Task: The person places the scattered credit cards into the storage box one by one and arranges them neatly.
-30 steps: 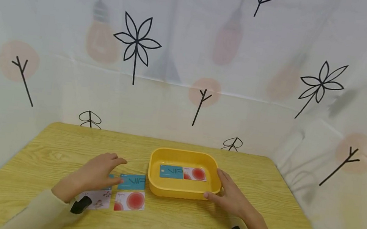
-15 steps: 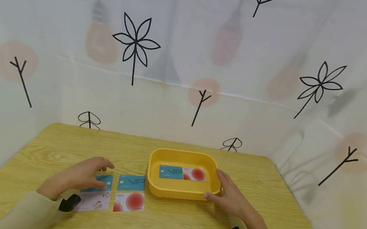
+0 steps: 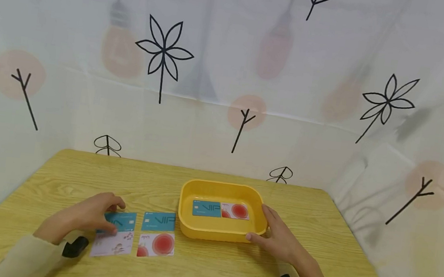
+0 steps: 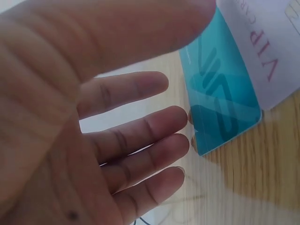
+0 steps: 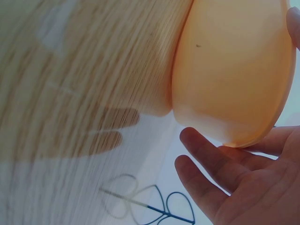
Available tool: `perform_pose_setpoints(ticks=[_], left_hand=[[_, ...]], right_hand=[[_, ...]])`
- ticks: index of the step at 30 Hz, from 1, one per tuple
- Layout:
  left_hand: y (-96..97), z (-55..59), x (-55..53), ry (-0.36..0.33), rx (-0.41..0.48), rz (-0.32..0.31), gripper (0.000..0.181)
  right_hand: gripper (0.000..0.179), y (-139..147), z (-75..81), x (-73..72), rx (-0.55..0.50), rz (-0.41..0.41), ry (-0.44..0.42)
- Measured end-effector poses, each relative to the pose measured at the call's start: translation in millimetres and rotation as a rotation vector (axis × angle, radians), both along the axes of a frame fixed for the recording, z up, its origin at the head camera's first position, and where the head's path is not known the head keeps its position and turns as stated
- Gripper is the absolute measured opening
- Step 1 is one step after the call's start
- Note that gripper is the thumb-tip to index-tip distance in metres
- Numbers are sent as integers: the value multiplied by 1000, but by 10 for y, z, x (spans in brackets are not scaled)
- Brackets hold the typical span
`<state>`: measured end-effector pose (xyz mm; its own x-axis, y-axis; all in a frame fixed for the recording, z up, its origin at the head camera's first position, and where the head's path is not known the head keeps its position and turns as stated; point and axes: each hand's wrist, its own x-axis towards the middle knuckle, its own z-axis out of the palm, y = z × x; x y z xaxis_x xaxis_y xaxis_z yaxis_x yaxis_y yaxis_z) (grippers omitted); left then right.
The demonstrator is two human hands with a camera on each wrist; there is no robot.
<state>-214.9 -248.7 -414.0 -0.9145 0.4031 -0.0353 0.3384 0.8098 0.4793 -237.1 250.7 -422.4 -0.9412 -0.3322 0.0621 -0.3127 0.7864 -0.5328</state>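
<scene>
In the head view, my left hand (image 3: 92, 214) is over the left blue VIP card (image 3: 125, 221), partly covering it. Its thumb lies over the card; in the left wrist view the loosely bent fingers (image 4: 171, 117) are by the edge of the blue card (image 4: 220, 93). A pale pink VIP card (image 3: 114, 244) lies just below. To their right are another blue VIP card (image 3: 158, 222) and a white card with red circles (image 3: 156, 244). My right hand (image 3: 286, 242) holds the right end of a yellow plastic tray (image 3: 216, 235), thumb at the front, fingers along the side.
Inside the tray lie a blue VIP card (image 3: 207, 208) and a white card with a red circle (image 3: 235, 211), side by side. All stands on a wood-grain table (image 3: 205, 273). A white printed curtain (image 3: 206, 132) hangs behind and at both sides.
My left hand has moved left and slightly down, from beside the right blue card to the left one, uncovering more of the cards. The right hand and tray have stayed put.
</scene>
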Motion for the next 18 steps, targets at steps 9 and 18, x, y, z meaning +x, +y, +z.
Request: perform_pose_setpoints(ticks=[9,18], left_hand=[[-13,-39,-2,20,-18,2,50],[-2,-69,-36,39,-31,23,41]], right_hand=[[105,5,-5,10,6,9,18],[106,7,-10,1,4,12,25]])
